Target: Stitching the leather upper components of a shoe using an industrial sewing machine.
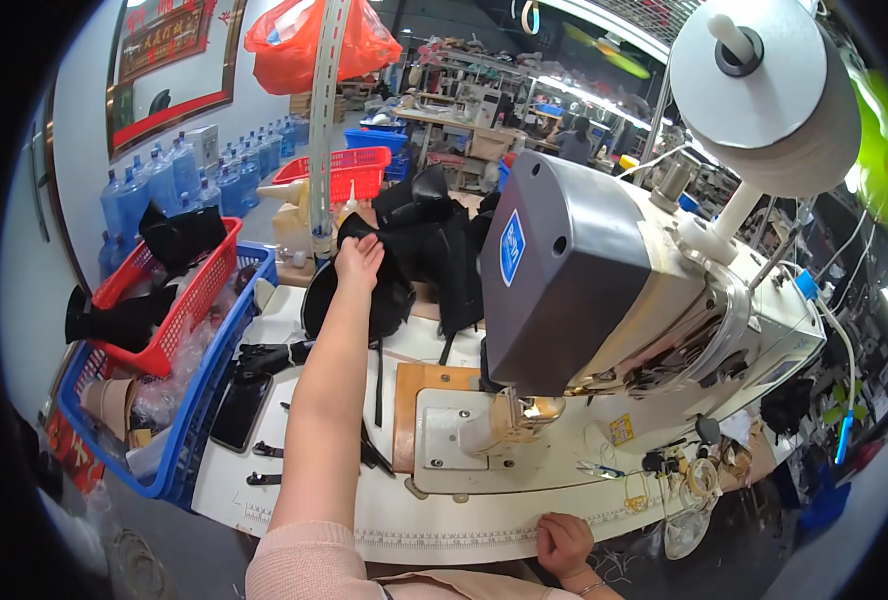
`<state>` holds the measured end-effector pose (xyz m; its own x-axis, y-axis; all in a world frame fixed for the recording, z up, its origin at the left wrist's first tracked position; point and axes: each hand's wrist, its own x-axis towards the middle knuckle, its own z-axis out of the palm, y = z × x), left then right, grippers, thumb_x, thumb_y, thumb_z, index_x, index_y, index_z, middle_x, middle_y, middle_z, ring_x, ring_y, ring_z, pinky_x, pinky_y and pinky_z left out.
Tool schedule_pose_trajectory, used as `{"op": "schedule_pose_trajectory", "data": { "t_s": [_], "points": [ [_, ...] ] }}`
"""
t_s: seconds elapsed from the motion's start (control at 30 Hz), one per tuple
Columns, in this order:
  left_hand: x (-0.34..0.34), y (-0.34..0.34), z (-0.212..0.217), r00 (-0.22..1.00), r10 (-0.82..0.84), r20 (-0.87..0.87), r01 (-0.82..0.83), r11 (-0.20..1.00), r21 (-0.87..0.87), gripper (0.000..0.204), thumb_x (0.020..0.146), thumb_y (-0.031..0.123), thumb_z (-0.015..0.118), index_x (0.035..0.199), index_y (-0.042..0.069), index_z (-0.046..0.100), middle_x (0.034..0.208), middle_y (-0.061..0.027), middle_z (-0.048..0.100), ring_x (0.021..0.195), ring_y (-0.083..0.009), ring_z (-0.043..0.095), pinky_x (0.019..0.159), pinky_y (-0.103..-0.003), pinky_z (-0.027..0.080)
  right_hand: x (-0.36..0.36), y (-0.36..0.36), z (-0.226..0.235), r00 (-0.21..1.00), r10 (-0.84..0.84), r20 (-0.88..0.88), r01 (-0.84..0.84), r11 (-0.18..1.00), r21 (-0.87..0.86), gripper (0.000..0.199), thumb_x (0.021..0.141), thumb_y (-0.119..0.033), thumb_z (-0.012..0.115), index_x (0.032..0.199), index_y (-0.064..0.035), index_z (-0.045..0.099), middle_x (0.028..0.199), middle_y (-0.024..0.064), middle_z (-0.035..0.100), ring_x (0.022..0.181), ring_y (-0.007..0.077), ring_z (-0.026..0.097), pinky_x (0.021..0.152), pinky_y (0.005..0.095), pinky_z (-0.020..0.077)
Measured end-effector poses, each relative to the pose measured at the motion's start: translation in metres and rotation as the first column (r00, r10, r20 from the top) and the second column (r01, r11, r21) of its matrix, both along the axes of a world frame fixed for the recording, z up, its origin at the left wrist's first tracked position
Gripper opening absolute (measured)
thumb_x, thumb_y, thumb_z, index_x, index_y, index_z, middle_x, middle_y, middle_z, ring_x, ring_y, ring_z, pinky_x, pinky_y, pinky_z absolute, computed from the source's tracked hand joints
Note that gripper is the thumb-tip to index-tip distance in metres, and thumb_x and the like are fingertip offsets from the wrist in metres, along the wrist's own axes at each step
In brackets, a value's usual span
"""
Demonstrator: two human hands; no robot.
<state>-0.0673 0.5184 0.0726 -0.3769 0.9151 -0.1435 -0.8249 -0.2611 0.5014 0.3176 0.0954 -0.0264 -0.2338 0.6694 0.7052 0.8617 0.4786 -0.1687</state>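
Observation:
My left arm is stretched out over the table, and my left hand (361, 258) is at a pile of black boot-upper-like pieces (419, 250) behind the sewing machine's work plate. Its fingers are extended against the black material, with no grip on it that I can see. Down at the table's front edge, my right hand (564, 545) rests with curled fingers and nothing visible in them. The sewing machine (574, 280), with a dark grey head cover, stands right of the pile. Below its head lies a metal plate (454, 440) framed partly in wood.
On the left, a red basket (169, 310) with black pieces sits in a blue crate (179, 470). A phone (241, 412) and black straps lie beside it. Snips (600, 470) and thread lie at right. A large thread cone (764, 110) rises above the machine. A metal post (322, 130) stands behind.

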Motion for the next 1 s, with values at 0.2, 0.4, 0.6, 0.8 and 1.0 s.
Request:
{"op": "schedule_pose_trajectory", "data": {
  "t_s": [0.2, 0.4, 0.6, 0.8, 1.0],
  "points": [
    [-0.028, -0.113, 0.079, 0.988, -0.126, -0.084, 0.144, 0.953, 0.267, 0.031, 0.092, 0.020, 0.043, 0.101, -0.006, 0.057, 0.117, -0.0237, 0.058, 0.116, -0.0367, 0.053, 0.096, -0.044, 0.045, -0.008, 0.005, 0.012, 0.993, -0.012, -0.116, -0.004, 0.991, -0.136, 0.011, 0.068, -0.007, 0.070, 0.077, -0.0093, 0.065, 0.082, 0.0065, 0.064, 0.072, 0.0248, 0.061, 0.066, 0.0343, 0.0488],
    [-0.023, -0.282, 0.149, 0.835, -0.231, -0.499, 0.416, 0.860, 0.297, 0.033, 0.094, 0.022, 0.043, 0.096, -0.005, 0.062, 0.108, -0.0194, 0.064, 0.109, -0.0336, 0.058, 0.095, -0.043, 0.046, -0.067, 0.052, 0.089, 0.937, 0.319, 0.139, -0.342, 0.917, 0.204, 0.031, 0.073, -0.007, 0.071, 0.104, -0.0126, 0.065, 0.116, 0.0066, 0.057, 0.107, 0.0284, 0.056, 0.084, 0.0405, 0.0477],
    [0.019, -0.426, 0.173, 0.597, -0.527, -0.605, 0.587, 0.801, -0.118, 0.039, 0.094, 0.027, 0.040, 0.098, -0.003, 0.065, 0.104, -0.0168, 0.066, 0.107, -0.0319, 0.060, 0.094, -0.042, 0.046, -0.141, 0.053, 0.165, 0.852, 0.282, 0.441, -0.510, 0.637, 0.578, 0.028, 0.087, -0.029, 0.057, 0.114, -0.0297, 0.053, 0.131, -0.0061, 0.049, 0.129, 0.0226, 0.038, 0.108, 0.0470, 0.0255],
    [0.035, -0.458, 0.153, 0.288, -0.705, -0.648, 0.741, 0.593, -0.315, 0.033, 0.096, 0.018, 0.046, 0.113, -0.007, 0.060, 0.118, -0.0168, 0.060, 0.105, -0.0268, 0.061, 0.092, -0.039, 0.048, -0.096, -0.001, 0.186, 0.432, 0.758, 0.489, -0.848, 0.526, -0.067, 0.007, 0.078, -0.020, 0.059, 0.079, -0.0137, 0.057, 0.090, 0.0030, 0.059, 0.099, 0.0161, 0.057, 0.106, 0.0431, 0.0328],
    [-0.009, -0.421, 0.035, -0.321, 0.114, -0.940, 0.324, 0.946, 0.004, 0.068, 0.073, 0.015, 0.076, 0.134, 0.008, 0.046, 0.140, -0.0134, 0.043, 0.134, -0.0317, 0.033, 0.108, -0.041, 0.030, 0.009, -0.006, 0.174, 0.550, 0.690, -0.470, -0.831, 0.510, -0.223, 0.027, 0.066, -0.003, 0.080, 0.080, -0.0007, 0.056, 0.072, 0.0085, 0.055, 0.066, 0.0200, 0.056, 0.063, 0.0275, 0.0474]
  ]
}}
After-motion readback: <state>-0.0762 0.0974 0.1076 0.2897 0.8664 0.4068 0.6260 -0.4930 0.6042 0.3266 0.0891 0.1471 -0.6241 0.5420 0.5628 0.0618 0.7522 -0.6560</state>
